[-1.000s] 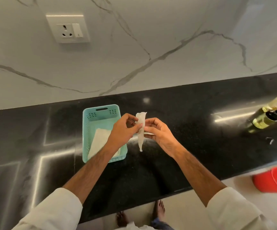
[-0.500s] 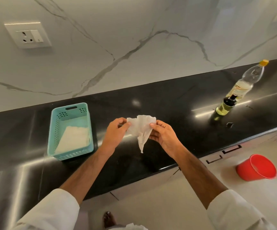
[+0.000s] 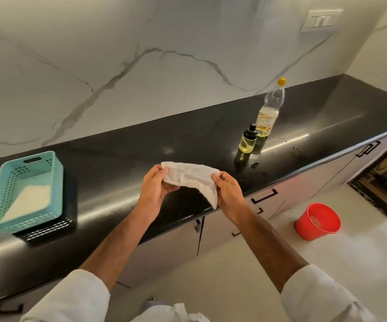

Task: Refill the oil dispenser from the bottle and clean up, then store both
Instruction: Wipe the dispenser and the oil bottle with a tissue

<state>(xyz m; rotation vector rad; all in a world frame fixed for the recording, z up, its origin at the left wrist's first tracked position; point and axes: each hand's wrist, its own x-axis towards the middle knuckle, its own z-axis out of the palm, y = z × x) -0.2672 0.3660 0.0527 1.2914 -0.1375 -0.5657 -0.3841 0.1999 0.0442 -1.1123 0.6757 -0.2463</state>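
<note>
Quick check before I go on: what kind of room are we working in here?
Most likely a home kitchen. A long black stone counter runs along a marble-look wall above handled cabinets, and an oil bottle stands on it next to a small oil dispenser.

One camera on my head, looking forward and down, my hands close below it, black counter [image 3: 123, 145] just beyond, marble wall [image 3: 141, 54] behind
</note>
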